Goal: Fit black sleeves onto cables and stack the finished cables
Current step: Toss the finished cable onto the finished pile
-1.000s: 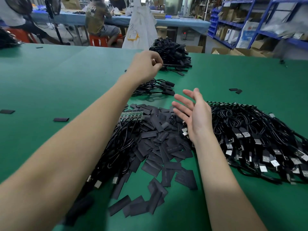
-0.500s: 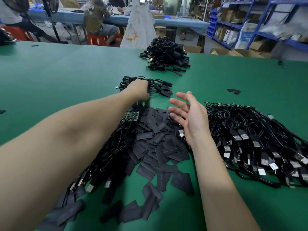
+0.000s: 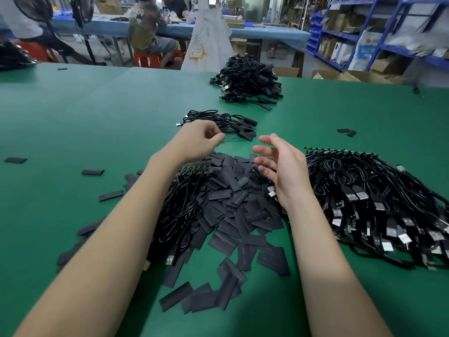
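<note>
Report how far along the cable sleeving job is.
Done: sleeved cables lie in a far stack and a small near stack. In hand: nothing; the left hand hovers loosely curled by the near stack, and the right hand is open. Left: most of it, a large bundle of unsleeved cables and a heap of loose sleeves.

A green table (image 3: 97, 113) fills the view. In its middle lies a heap of flat black sleeves (image 3: 233, 203), with a bundle of black cables (image 3: 179, 210) along the heap's left edge, partly under it. A broad spread of cables with USB plugs (image 3: 369, 203) lies to the right. Farther back sits a small stack of sleeved cables (image 3: 226, 122), and beyond it a larger pile (image 3: 247, 83). Loose sleeves (image 3: 93, 172) lie scattered at left, and two more (image 3: 347, 132) at right.
</note>
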`<state>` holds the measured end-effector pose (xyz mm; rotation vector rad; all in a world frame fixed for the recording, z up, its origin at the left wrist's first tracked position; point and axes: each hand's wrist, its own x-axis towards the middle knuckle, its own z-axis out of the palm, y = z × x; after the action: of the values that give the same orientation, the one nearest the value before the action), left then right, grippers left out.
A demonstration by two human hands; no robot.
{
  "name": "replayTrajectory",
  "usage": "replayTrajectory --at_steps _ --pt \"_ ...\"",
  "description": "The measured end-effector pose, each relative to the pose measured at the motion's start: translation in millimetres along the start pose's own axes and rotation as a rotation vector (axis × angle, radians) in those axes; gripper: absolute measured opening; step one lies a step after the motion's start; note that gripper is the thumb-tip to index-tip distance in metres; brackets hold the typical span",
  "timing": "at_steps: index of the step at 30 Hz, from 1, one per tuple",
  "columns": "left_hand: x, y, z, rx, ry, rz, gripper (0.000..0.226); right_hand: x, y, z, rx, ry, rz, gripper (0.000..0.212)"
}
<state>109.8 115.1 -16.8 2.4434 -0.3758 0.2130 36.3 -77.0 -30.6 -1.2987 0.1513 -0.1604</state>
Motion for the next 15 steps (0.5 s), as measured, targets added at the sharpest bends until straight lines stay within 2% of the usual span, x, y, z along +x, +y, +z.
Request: replayTrajectory --at_steps 3,6,11,15 --pt "-30 -2 -3 -0.041 0.065 -0.035 0.026 -1 1 3 -0.124 -0.035 -0.020 0.020" --pt "-37 -9 -4 0.010 0.063 -0.096 0.031 -4 6 14 -0.376 -0.157 -0.064 0.013" --pt "-36 -18 3 0.038 0.070 -0.135 0.034 -12 25 43 -0.814 -0.420 -0.205 0.027" --pt "-33 -21 4 -0.003 0.110 -0.137 0.039 -15 33 51 -0.796 -0.341 -0.253 0.020"
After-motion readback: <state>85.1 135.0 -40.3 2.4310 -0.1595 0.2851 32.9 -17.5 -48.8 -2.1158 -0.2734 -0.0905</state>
